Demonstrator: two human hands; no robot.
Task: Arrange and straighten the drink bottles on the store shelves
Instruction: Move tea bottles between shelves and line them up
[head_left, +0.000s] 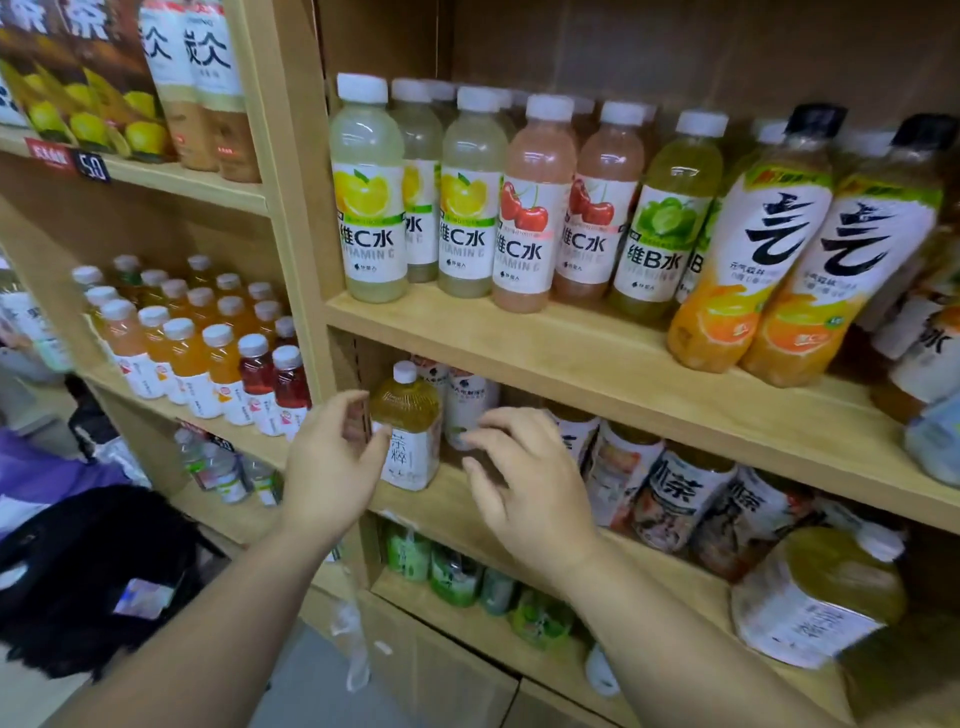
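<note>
A green tea bottle (408, 434) with a white cap and white label stands upright at the left end of the middle shelf (452, 501). My left hand (332, 467) is just left of it, fingers loosely bent, thumb tip against the label. My right hand (524, 483) hovers to the bottle's right with fingers spread and relaxed, holding nothing. Behind them stand white-labelled bottles (470, 405). Further right, brown tea bottles (675, 499) lean in a row. A large green tea bottle (821, 592) lies tilted at the far right.
The upper shelf (597, 353) holds vitamin water bottles (530, 208) and tall orange-labelled bottles (748, 244). The left unit holds small juice bottles (208, 358). Green cans (452, 571) sit on the lower shelf. A black bag (88, 577) lies at the lower left.
</note>
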